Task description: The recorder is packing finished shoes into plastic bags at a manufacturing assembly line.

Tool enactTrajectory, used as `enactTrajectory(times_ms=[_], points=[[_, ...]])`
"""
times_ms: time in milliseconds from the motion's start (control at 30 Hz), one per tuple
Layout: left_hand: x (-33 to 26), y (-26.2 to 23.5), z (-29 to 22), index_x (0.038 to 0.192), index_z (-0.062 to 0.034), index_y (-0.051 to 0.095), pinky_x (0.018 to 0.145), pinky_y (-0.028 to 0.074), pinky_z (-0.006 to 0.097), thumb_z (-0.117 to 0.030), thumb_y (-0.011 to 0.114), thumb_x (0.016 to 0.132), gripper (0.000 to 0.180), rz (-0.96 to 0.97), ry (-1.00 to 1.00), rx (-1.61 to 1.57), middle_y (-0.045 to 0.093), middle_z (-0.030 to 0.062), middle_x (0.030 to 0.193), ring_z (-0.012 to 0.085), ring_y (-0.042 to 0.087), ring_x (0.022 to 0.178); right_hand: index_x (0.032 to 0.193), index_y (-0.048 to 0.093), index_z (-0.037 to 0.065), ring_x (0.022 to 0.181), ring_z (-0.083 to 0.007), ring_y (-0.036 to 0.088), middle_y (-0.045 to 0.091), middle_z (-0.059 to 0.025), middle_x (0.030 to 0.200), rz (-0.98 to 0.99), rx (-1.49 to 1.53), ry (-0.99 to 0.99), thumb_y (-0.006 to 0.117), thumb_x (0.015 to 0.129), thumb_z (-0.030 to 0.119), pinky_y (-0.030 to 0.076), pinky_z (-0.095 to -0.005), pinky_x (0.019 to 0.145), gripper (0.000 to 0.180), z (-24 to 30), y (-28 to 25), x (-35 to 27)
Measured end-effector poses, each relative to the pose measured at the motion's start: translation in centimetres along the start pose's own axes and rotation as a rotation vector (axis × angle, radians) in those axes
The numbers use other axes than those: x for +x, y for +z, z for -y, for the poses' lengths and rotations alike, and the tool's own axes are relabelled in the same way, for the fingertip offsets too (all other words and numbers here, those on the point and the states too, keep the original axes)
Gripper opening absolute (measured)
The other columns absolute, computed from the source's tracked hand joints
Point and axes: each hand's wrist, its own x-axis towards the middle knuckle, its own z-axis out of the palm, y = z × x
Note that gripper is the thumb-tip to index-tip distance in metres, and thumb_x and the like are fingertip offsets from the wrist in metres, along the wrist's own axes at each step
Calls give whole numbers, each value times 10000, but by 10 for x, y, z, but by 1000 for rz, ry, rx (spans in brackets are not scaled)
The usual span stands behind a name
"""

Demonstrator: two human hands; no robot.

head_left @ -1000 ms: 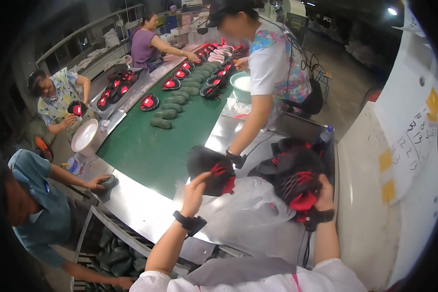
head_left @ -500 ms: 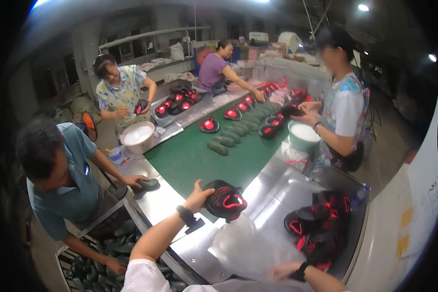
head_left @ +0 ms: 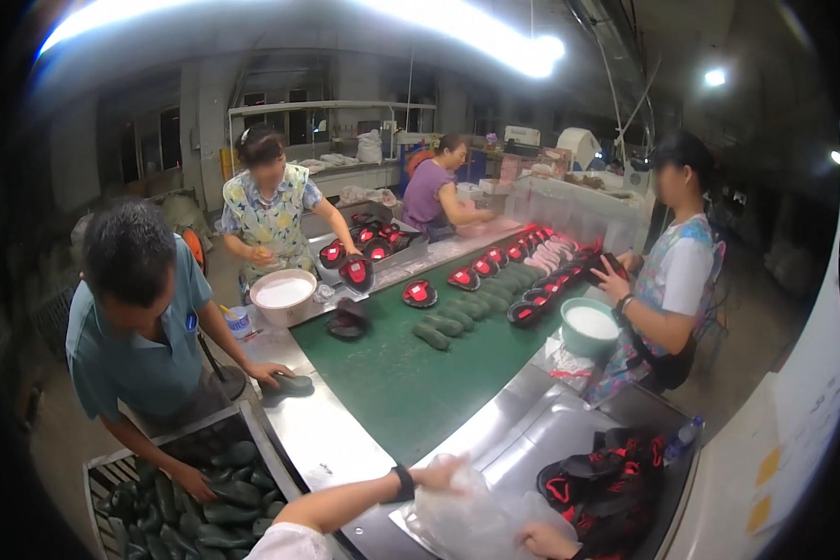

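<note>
A crumpled clear plastic bag (head_left: 471, 509) lies on the metal table in front of me. My left hand (head_left: 441, 474) reaches over its upper edge, its fingers smeared by motion. At the bag's lower right, my right hand (head_left: 545, 539) has its fingers curled in on the plastic. Right of the bag is a pile of black shoe uppers with red trim (head_left: 602, 481). A blurred dark shoe upper (head_left: 347, 320) is at the left edge of the green work surface (head_left: 383, 383), away from my hands.
Green shoe lasts (head_left: 453, 319) and red-and-black uppers line the green surface. At left, a co-worker (head_left: 140, 308) handles lasts over a slatted crate (head_left: 98, 485). Another person (head_left: 271, 205) grips an upper; others work farther back and right. White-filled bowls (head_left: 285, 291) stand at both sides.
My left hand has let go of the black-and-red shoe upper and moved down-right to the bag. A dark upper now shows on the green surface. The view has tilted up.
</note>
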Motion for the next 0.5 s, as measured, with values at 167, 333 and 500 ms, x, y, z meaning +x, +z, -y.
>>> enactTrajectory(times_ms=[167,333,500], points=[[-40,55,-136,1133,34,529,810,474,355,-125,442,859,328,232,62,-276,614,127,1006,197,590,890,904,652,51,861,-299,612,635,-187,870,-504,-42,36,485,731,85,473,-377,753,243,-12,-25,-15],[-87,48,-199,1143,17,524,829,463,350,-162,495,841,352,-41,58,-1388,593,118,1046,194,568,919,977,612,38,893,-283,611,632,-162,914,-444,-271,-53,513,772,125,481,-370,762,244,61,-4,-9],[-167,-23,-249,1257,-1,419,971,366,402,-228,645,761,591,-225,620,89,418,228,1275,384,394,1189,1050,573,24,924,-267,611,629,-137,958,-473,-455,69,540,812,165,489,-362,771,278,92,-18,-38]])
